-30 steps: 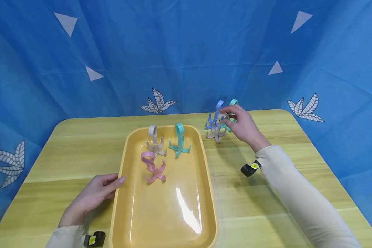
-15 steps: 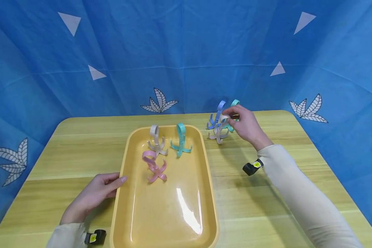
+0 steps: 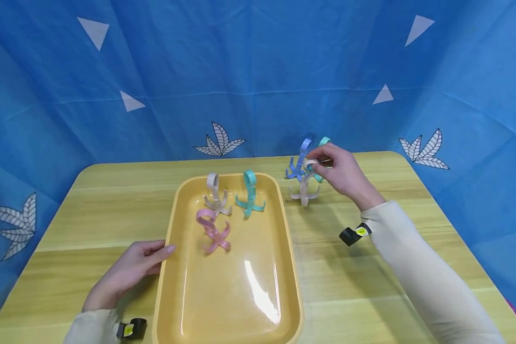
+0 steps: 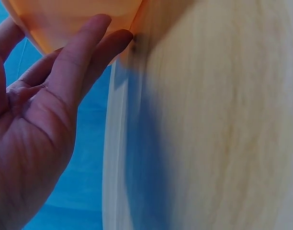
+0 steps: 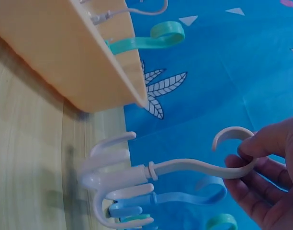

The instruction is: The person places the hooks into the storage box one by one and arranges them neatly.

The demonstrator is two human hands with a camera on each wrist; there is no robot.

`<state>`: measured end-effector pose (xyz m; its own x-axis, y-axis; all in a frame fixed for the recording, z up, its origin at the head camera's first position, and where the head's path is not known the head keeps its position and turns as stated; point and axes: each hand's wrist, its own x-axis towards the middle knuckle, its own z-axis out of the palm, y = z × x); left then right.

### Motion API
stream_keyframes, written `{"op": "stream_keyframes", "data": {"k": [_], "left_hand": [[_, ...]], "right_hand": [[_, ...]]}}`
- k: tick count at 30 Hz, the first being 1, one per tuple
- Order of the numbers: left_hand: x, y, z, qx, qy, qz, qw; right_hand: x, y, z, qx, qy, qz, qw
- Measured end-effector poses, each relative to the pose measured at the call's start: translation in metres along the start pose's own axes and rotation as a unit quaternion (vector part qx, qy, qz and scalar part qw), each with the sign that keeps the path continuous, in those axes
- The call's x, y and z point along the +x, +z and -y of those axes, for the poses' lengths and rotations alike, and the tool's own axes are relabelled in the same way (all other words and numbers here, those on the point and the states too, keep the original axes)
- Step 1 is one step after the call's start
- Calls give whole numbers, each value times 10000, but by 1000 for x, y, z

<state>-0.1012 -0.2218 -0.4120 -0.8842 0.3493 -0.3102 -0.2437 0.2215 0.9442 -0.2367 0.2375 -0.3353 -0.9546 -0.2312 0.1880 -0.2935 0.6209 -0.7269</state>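
Observation:
In the head view my right hand [image 3: 341,172] pinches a whitish four-pronged hook hanger [image 3: 304,191] by its curved top. The right wrist view shows the thumb and fingers on the hook, with the hanger's prongs [image 5: 113,182] close over the table. Just behind it stand a blue hook hanger [image 3: 295,169] and a green one [image 3: 324,140], the latter partly hidden by the hand. My left hand [image 3: 131,267] grips the left wall of a yellow tray [image 3: 163,286], thumb over the rim. Inside lie a whitish hanger [image 3: 217,203], a green hanger [image 3: 250,198] and a pink hanger [image 3: 217,239].
A wooden table [image 3: 391,282] carries everything, the tray standing near its middle and reaching the bottom of the head view. Right behind the table's far edge hangs a blue patterned cloth [image 3: 258,86], which continues along both sides.
My right hand has closed on the whitish hanger's hook and drawn it slightly toward me and upright, away from the blue and green ones. The left hand stays at the tray.

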Motion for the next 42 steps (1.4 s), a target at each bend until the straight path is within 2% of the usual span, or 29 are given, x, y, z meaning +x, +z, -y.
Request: {"op": "stream_keyframes", "data": {"k": [5,13,23,31,42], "left_hand": [[-1,-1,-1,179,-84,-75,9998],[-2,-2,-1,-72,77,173,9998],[-1,-2,-3,-52,14,187,9998],[-2,-2,-3,-68,-129,200,9997],[-1,-3,-3,-158,-4,311,9994]], "right_hand": [[-10,-3,5,210,-35,81,9997],[-23,-11,20,334,-248,222,9989],[-30,-19,31,314,-647,-31,9974],[-37,-21,37,324,-722,-67,9968],[-45,-25,51,264,-989,-145,9946]]}}
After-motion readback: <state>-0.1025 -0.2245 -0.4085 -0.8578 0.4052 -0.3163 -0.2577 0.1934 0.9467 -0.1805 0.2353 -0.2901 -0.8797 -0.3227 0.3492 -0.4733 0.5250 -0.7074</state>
